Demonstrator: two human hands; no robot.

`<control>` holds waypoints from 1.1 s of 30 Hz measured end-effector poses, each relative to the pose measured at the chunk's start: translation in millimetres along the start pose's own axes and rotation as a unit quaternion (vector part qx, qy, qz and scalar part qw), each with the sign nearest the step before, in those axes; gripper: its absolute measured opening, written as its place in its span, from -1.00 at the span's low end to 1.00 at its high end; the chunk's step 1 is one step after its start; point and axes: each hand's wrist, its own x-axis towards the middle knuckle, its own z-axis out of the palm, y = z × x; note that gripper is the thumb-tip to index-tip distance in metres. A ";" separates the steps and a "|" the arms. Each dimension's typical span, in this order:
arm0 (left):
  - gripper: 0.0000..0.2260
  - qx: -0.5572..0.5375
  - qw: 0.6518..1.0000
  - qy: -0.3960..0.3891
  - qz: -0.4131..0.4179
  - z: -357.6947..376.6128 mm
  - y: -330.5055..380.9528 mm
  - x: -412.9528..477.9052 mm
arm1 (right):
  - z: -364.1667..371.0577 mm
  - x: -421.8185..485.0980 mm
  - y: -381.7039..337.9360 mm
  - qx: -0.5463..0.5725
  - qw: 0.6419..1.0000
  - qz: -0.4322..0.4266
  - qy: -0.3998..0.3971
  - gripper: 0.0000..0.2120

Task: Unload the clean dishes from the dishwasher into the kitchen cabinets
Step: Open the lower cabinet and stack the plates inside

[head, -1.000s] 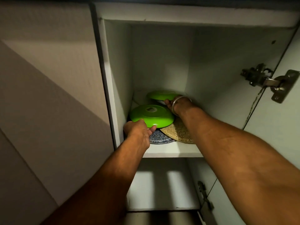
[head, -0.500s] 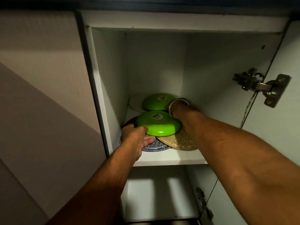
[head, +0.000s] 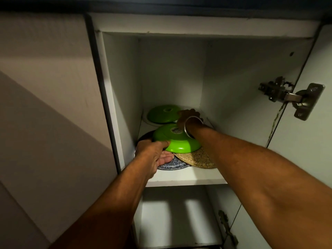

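Head view: left hand (head: 154,155) grips green plate (head: 177,143).

Steel hinge (head: 291,97), upper right, two-part, screws visible. Second hinge (head: 227,225), lower right, dim and partly in shadow. Round cork mat (head: 199,159), speckled tan, lying flat. Pale wall (head: 45,87), left, crossed by slanting shadow.

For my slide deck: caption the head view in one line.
Left hand grips the front green plate inside the open cabinet; right hand reaches back beside the rear green plate.

White cab (head: 170,69), metal hinge (head: 291,97), dim light
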 end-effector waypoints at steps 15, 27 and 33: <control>-0.70 0.035 0.999 -0.010 -0.036 1.1 1.8 10.0 | 1.5 17.6 -24.1 -0.257 0.941 -0.209 -0.066 -0.49; -0.65 0.064 0.997 -0.020 -0.037 1.7 5.1 18.5 | 2.8 34.0 -2.9 -0.247 0.946 -0.199 -0.067 -0.46; -0.67 0.077 0.996 -0.025 -0.041 4.0 5.1 20.8 | -1.3 26.9 -6.0 -0.241 0.949 -0.188 -0.080 -0.45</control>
